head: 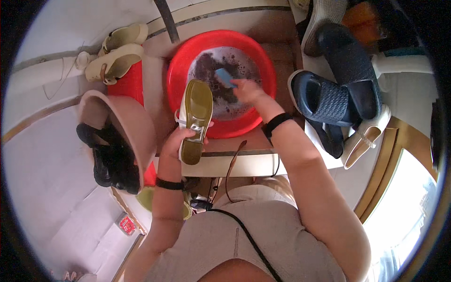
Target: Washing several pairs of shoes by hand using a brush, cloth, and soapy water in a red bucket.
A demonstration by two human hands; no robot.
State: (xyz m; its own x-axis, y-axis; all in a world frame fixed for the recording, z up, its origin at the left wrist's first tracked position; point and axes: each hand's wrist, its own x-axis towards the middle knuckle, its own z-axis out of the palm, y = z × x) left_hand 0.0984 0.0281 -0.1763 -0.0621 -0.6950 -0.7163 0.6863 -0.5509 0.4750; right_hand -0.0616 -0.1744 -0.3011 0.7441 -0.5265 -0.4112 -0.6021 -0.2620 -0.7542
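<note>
My left hand grips a white strapped shoe near its heel, its olive-brown sole turned up towards me. The shoe is held over the near left rim of a red plastic basin. Dark, sudsy water fills the bottom of the basin. Above this water my right hand holds a blue brush, a little blurred, to the right of the shoe and apart from it. The bristles of the brush cannot be made out.
A pinkish bucket with black shoes stands at left, below cream clogs. At right lie dark blue slides, a cream strapped shoe and a knit shoe. A dark pipe comes down behind the basin.
</note>
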